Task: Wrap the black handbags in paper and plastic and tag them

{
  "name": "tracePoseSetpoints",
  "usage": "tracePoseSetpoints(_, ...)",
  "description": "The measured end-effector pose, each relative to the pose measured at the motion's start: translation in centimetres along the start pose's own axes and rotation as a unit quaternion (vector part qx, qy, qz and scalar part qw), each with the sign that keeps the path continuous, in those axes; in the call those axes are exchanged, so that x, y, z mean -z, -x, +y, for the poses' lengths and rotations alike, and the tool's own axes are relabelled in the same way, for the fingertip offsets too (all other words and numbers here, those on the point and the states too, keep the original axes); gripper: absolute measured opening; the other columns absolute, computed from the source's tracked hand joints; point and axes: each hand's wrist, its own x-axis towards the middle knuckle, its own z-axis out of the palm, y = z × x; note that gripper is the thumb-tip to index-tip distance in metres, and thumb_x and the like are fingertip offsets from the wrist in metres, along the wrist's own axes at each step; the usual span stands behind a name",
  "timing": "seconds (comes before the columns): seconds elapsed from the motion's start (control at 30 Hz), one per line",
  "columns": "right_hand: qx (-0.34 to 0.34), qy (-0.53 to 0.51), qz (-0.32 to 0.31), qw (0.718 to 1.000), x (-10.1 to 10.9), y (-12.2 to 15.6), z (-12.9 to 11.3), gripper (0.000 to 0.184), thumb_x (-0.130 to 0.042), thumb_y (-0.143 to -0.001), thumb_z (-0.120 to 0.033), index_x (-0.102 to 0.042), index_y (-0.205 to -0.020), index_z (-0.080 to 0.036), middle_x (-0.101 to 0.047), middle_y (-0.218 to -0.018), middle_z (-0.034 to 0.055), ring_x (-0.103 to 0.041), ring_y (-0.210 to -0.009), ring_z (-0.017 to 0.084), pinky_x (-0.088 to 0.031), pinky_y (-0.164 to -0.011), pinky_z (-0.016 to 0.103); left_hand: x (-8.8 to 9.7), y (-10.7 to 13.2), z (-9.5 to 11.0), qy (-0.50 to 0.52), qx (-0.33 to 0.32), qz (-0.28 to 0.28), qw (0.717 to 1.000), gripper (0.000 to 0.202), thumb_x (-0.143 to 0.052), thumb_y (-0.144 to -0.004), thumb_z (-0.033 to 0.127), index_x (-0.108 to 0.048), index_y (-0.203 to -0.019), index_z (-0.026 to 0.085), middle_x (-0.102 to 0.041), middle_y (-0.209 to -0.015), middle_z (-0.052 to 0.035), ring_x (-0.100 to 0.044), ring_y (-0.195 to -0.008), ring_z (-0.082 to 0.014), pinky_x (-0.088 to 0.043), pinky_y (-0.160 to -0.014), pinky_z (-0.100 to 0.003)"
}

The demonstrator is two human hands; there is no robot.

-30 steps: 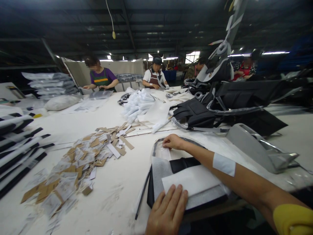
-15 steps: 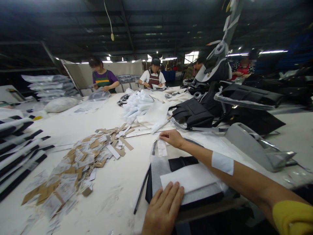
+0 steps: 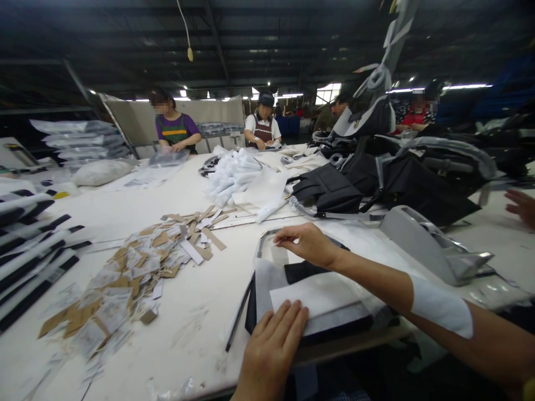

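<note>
A black handbag lies at the table edge with a whitish lining sheet over it. Across that rests a folded white sheet. My left hand presses flat on the lower left of these sheets, fingers stretched out. Over the bag's looped handle is my right hand, thumb and forefinger pinched. A strip of clear tape hangs beneath its fingertips. A black strap extends along the bag's left side. A white patch wraps my right forearm.
A grey tape dispenser stands to the right, with black bags behind it. Left lies a heap of paper tags; stacked wrapped pieces are farther left. A person's hand reaches in at right; several co-workers sit across the table.
My right hand has shifted slightly right and lower, and its forearm has swung right. A person's hand has appeared at the right edge. A wrapped bag handle in the right pile now stands higher.
</note>
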Motion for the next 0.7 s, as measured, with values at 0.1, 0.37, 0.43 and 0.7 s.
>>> tracePoseSetpoints(0.1,-0.02,0.003,0.005,1.0,-0.4,-0.4,0.3,0.008,-0.071,-0.083,-0.02,-0.075,-0.089,-0.022,-0.076,-0.087,0.0001,-0.069,-0.077,0.015,-0.051,-0.078,0.023,-0.1,0.1,0.0,0.002,0.001,-0.004,1.0,0.044,-0.026,-0.104,0.013,-0.057,-0.135,0.02,-0.065,-0.133,-0.0004,-0.06,-0.122,-0.0137,-0.052,-0.096,-0.027)
tracePoseSetpoints(0.37,0.046,0.074,0.038,0.996,-1.6,3.0,-1.4,0.013,-0.065,-0.087,-0.017,-0.074,-0.093,-0.024,-0.077,-0.094,-0.0004,-0.071,-0.087,0.017,-0.05,-0.082,0.023,-0.7,0.7,0.2,0.017,0.021,0.0,1.0,0.044,-0.028,-0.104,0.014,-0.056,-0.136,0.021,-0.065,-0.132,-0.0032,-0.06,-0.122,-0.0148,-0.05,-0.1,-0.029)
tracePoseSetpoints(0.43,0.066,0.109,0.024,0.992,-2.1,5.1,-2.1,0.014,-0.064,-0.088,-0.018,-0.074,-0.093,-0.025,-0.078,-0.092,-0.0002,-0.073,-0.084,0.017,-0.051,-0.08,0.023,-0.7,0.9,0.2,0.019,0.024,-0.016,0.999,0.044,-0.029,-0.103,0.014,-0.052,-0.14,0.021,-0.064,-0.134,-0.0041,-0.058,-0.125,-0.0156,-0.049,-0.101,-0.03)
tracePoseSetpoints(0.7,0.103,0.15,0.036,0.983,-3.4,10.5,-3.2,0.017,-0.058,-0.092,-0.015,-0.073,-0.095,-0.022,-0.078,-0.087,0.0034,-0.074,-0.077,0.018,-0.057,-0.074,0.025,-0.3,0.9,0.1,0.043,0.015,-0.028,0.999,0.041,-0.029,-0.104,0.017,-0.054,-0.137,0.016,-0.066,-0.131,-0.0057,-0.06,-0.122,-0.0171,-0.051,-0.099,-0.033)
